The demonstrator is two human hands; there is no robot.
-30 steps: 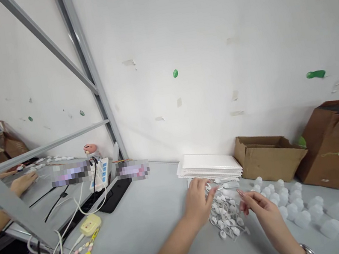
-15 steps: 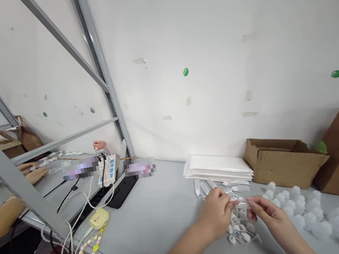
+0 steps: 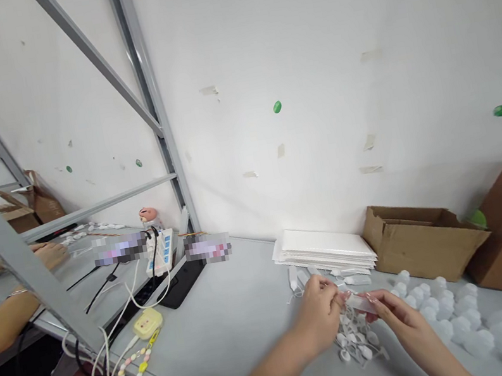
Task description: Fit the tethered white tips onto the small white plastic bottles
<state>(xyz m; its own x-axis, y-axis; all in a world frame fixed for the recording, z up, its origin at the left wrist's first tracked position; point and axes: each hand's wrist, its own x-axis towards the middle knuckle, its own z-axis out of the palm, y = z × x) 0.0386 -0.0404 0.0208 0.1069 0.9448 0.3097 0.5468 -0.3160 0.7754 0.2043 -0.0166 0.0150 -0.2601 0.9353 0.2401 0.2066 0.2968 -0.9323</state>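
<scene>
At the near-left corner of the white stack [image 3: 322, 244] lie several slim translucent pieces [image 3: 294, 279] (finished or waiting, I cannot tell). Nearer than the stack, the left hand [image 3: 319, 316] seems to pinch one end of a translucent strip [image 3: 360, 304] between thumb and bent fingers; this piece looks unfinished. Beneath, small white parts [image 3: 354, 337] lie heaped, so plenty appears left. The right hand [image 3: 399, 312] pinches the strip's other end. Right of the stack, frosted bulb-shaped pieces [image 3: 461, 327] sit grouped, untouched by either hand.

One held translucent piece [image 3: 361, 304], one white stack [image 3: 322, 242], one yellow case [image 3: 147, 323], two cartons [image 3: 427, 248], perhaps twenty crowded frosted pieces [image 3: 479, 343]
</scene>
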